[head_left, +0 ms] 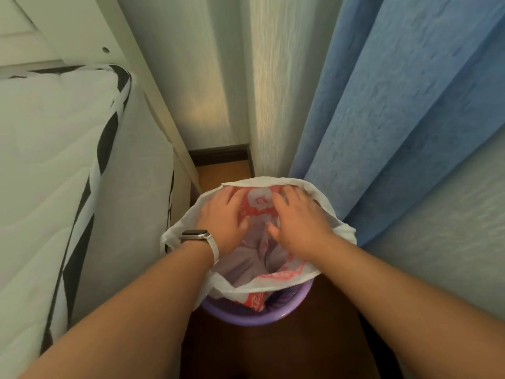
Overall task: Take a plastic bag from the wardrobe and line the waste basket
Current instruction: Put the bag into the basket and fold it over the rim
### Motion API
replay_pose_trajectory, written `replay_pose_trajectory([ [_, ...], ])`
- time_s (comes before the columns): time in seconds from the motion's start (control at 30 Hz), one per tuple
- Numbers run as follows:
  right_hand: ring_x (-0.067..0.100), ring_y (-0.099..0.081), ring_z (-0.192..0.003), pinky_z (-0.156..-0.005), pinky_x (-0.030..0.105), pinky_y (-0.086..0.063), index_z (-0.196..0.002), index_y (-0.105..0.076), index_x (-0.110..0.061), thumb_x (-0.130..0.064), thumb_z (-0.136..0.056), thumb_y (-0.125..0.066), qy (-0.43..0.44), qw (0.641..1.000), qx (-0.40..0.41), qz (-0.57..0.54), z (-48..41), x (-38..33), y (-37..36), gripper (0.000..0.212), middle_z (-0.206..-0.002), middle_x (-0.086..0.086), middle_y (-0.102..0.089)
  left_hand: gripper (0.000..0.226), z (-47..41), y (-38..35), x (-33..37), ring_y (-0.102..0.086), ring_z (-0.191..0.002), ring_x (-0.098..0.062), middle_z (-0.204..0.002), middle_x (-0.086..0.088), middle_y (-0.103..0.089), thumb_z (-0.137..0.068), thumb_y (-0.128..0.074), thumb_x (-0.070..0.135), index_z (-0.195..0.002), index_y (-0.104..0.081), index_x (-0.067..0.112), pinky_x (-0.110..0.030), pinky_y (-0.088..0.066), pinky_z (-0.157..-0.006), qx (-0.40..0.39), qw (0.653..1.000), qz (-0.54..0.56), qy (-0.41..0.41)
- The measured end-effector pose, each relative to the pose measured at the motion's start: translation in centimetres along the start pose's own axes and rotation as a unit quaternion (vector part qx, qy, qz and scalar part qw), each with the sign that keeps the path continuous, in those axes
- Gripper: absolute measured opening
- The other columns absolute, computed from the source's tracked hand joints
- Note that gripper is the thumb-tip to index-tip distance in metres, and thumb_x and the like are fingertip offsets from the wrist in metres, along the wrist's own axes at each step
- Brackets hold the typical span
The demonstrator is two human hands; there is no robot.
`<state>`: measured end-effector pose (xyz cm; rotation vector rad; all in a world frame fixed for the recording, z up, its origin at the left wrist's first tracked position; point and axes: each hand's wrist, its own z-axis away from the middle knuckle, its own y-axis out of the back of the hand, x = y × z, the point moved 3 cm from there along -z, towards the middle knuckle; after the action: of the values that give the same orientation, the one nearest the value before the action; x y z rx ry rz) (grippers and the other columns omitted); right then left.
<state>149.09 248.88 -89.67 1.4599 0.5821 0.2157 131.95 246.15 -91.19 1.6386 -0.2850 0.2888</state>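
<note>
A purple waste basket (246, 316) stands on the floor between the bed and the curtain. A white plastic bag (284, 277) with red print sits in it, its mouth spread wide over the far rim; at the near side the edge hangs inside the rim. Both hands are inside the bag's mouth. My left hand (222, 218), with a watch on the wrist, presses flat against the bag's far left inner wall. On the far right inner wall lies my right hand (296, 216), fingers spread. Neither hand grips the plastic.
A white mattress (54, 165) with black trim lies close on the left, with a white bed frame (153, 99) behind it. A blue curtain (396, 119) hangs on the right and a pale curtain (270, 86) behind the basket. Dark wood floor (273, 351) lies below.
</note>
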Motion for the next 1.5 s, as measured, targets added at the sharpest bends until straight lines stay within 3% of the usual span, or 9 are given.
replay_pose_trajectory([
  [0.2,0.025,-0.038,-0.134,-0.107,0.042,-0.038,-0.144,-0.024,-0.029,-0.051,-0.087,-0.060,0.004,0.999,-0.046,-0.027,-3.1,2.6,-1.8,0.071,-0.148,0.001,-0.037,0.070,0.2,-1.5,-2.9,-0.038,-0.135,-0.022,-0.148,0.001,-0.039,-0.087,-0.058,0.049,-0.147,-0.028,0.029,-0.043,-0.036,-0.112,-0.031,0.995,-0.056,0.075],
  [0.33,0.024,-0.056,-0.115,-0.090,0.035,-0.049,-0.139,-0.036,-0.028,-0.040,-0.087,-0.066,-0.050,0.987,-0.093,-0.123,-3.2,3.2,-3.5,0.061,-0.131,0.002,-0.054,0.060,-0.6,-1.3,-3.5,-0.054,-0.115,-0.022,-0.134,0.000,-0.050,-0.089,-0.057,0.048,-0.141,-0.034,0.030,-0.041,-0.051,-0.094,-0.051,0.990,-0.005,0.132],
  [0.43,0.020,-0.061,-0.083,-0.059,0.023,-0.042,-0.095,-0.050,-0.030,-0.025,-0.090,-0.061,-0.102,0.971,-0.097,-0.195,-3.1,3.9,-3.7,0.013,-0.089,-0.006,-0.060,0.051,-1.0,-1.0,-4.1,-0.059,-0.101,-0.021,-0.121,-0.001,-0.056,-0.089,-0.058,0.045,-0.135,-0.043,0.028,-0.038,-0.053,-0.087,-0.049,0.987,0.020,0.151],
  [0.5,0.012,-0.055,-0.069,-0.051,0.020,-0.033,-0.078,-0.045,-0.029,-0.021,-0.092,-0.059,-0.137,0.957,-0.092,-0.238,-2.5,4.5,-3.6,0.021,-0.076,-0.009,-0.055,0.046,-1.0,-0.9,-4.3,-0.060,-0.102,-0.024,-0.119,-0.004,-0.060,-0.090,-0.059,0.038,-0.133,-0.049,0.024,-0.035,-0.049,-0.086,-0.038,0.987,0.030,0.154],
  [0.67,0.022,-0.062,-0.072,-0.060,0.030,-0.049,-0.080,-0.059,-0.021,-0.016,-0.086,-0.059,-0.206,0.919,-0.099,-0.320,0.1,5.1,-4.1,0.007,-0.077,0.003,-0.065,0.025,0.2,-0.8,-4.5,-0.064,-0.096,-0.029,-0.106,-0.008,-0.070,-0.093,-0.058,0.032,-0.115,-0.062,0.020,-0.032,-0.048,-0.080,-0.030,0.977,0.071,0.199],
  [0.87,0.020,-0.057,-0.064,-0.056,0.027,-0.041,-0.075,-0.061,-0.020,-0.024,-0.089,-0.055,-0.268,0.894,-0.119,-0.338,3.9,6.1,-3.9,0.016,-0.070,0.003,-0.061,0.009,1.9,-1.0,-3.9,-0.064,-0.084,-0.025,-0.085,-0.002,-0.067,-0.092,-0.062,0.031,-0.092,-0.062,0.022,-0.028,-0.043,-0.070,-0.070,0.966,0.122,0.217],
  [1.2,0.028,-0.058,-0.071,-0.056,0.030,-0.037,-0.071,-0.057,-0.016,-0.022,-0.088,-0.056,-0.339,0.887,-0.037,-0.310,10.1,8.0,-2.5,0.018,-0.067,0.001,-0.058,0.053,3.0,0.3,3.8,-0.051,-0.122,-0.019,-0.138,0.002,-0.048,-0.088,-0.067,0.027,-0.137,-0.048,0.022,-0.036,-0.047,-0.102,-0.119,0.990,0.056,0.040],
  [1.37,0.032,-0.058,-0.077,-0.064,0.031,-0.039,-0.074,-0.057,-0.013,-0.021,-0.091,-0.053,-0.382,0.861,0.000,-0.336,12.8,8.8,-1.7,0.019,-0.070,0.005,-0.057,0.042,6.0,1.3,8.0,-0.051,-0.124,-0.022,-0.133,0.001,-0.058,-0.085,-0.055,0.045,-0.119,-0.066,0.022,-0.038,-0.041,-0.106,-0.157,0.981,-0.032,-0.108],
  [1.5,0.039,-0.063,-0.088,-0.069,0.034,-0.045,-0.092,-0.065,-0.002,-0.024,-0.093,-0.052,-0.416,0.837,0.039,-0.352,15.0,9.5,-1.7,0.025,-0.088,0.019,-0.065,0.038,9.0,1.6,8.8,-0.059,-0.104,-0.014,-0.118,0.009,-0.063,-0.090,-0.051,0.057,-0.117,-0.062,0.032,-0.038,-0.052,-0.093,-0.290,0.957,-0.005,-0.025],
])
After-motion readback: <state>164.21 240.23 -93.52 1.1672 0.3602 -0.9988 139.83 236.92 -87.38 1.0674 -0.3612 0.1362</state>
